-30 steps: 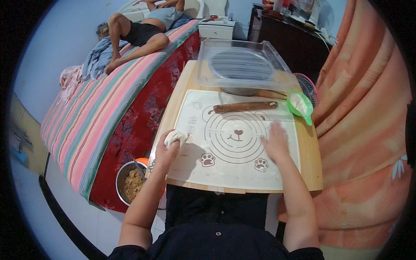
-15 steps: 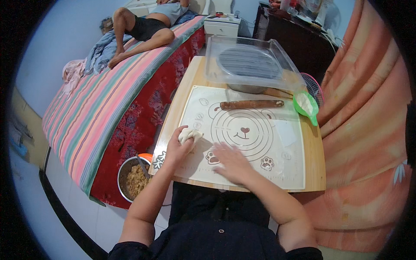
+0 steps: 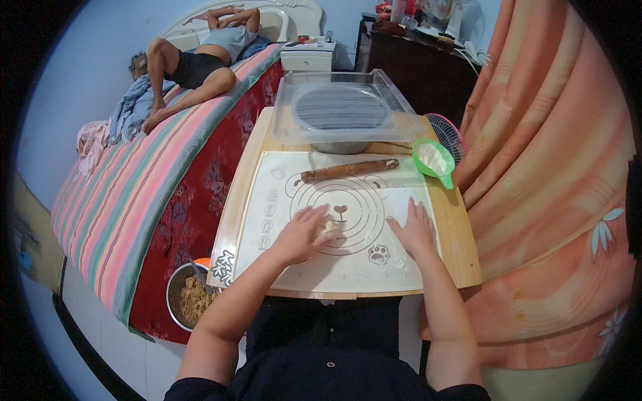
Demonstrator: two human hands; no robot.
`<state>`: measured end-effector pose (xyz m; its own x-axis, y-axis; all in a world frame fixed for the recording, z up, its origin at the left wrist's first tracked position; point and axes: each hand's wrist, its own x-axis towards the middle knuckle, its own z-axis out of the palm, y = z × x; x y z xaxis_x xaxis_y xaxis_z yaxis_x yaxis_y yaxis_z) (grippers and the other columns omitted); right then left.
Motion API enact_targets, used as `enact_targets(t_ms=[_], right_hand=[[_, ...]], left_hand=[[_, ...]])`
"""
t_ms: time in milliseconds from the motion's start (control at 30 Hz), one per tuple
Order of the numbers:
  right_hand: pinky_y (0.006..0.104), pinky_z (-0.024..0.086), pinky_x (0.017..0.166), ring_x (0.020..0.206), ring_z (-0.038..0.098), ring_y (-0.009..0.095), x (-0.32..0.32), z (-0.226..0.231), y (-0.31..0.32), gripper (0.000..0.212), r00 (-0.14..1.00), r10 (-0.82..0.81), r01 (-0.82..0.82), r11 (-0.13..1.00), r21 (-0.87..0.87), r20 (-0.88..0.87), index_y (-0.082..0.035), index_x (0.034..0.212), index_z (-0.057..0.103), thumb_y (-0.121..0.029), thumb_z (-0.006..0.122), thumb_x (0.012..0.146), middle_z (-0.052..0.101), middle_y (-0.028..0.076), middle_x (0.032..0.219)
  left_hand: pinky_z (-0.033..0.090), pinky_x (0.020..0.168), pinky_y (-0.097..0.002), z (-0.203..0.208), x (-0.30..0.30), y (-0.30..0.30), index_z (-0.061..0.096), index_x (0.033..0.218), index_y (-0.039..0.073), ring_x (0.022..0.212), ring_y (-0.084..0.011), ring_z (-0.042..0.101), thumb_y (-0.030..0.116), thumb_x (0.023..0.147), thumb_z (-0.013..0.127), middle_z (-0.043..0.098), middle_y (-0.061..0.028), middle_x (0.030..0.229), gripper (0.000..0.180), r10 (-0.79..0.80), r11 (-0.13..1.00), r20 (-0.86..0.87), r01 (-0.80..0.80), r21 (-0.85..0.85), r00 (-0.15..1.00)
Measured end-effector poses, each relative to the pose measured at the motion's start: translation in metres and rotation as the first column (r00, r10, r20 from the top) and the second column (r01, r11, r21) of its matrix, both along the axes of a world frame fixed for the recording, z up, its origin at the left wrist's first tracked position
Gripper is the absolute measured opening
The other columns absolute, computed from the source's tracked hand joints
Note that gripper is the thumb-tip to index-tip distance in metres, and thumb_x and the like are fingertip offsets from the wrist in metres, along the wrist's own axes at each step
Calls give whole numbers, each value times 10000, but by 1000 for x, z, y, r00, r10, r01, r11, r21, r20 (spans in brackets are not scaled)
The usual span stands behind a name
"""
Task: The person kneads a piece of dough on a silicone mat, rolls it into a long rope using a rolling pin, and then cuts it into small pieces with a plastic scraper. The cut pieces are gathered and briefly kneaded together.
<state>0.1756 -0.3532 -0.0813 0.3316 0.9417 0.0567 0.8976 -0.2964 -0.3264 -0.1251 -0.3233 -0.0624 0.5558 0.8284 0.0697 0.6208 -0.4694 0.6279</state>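
My left hand [image 3: 301,235] is curled over a lump of white dough [image 3: 329,230], low over the ringed middle of the printed baking mat [image 3: 314,275]. Its fingers hide most of the dough, and I cannot tell whether the dough touches the mat. To the right, my right hand [image 3: 416,230] lies on the mat with thumb and fingers apart, holding nothing. Beyond both hands a brown wooden rolling pin [image 3: 349,170] rests across the top of the mat's bear print. A green scoop [image 3: 446,180] of white flour [image 3: 431,159] stands at the table's right edge.
A clear plastic bin [image 3: 398,107] covers the table's far end, near a metal bowl [image 3: 341,148]. Low at the left is a bowl [image 3: 172,294] of brown filling [image 3: 197,301]. A person [image 3: 194,70] lies on the striped bed [image 3: 134,194]. An orange curtain [image 3: 535,200] hangs at right.
My left hand has carried the dough from the mat's left side to its middle. My right hand has shifted right and farther up the mat. The whole view has turned slightly.
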Motion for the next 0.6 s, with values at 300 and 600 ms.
enact_targets(t_ms=[300,600], right_hand=[[474,253,1139,1398,313,330,34,0,30,745,1000,11,-7,991,-131,29,-110,1474,377,-479,619,873,351,148,1516],[418,289,1132,1356,375,286,59,6,8,490,991,-37,48,995,-84,128,-99,1400,476,-230,551,934,403,103,1489]], left_hand=[[462,928,-427,6,15,-8,544,1315,168,1091,-345,508,115,748,689,535,-123,1212,588,-105,947,-216,164,276,971],[409,922,-408,26,72,-7,545,1290,102,1210,-258,454,229,853,610,519,-88,1260,460,-217,684,-753,647,336,621]])
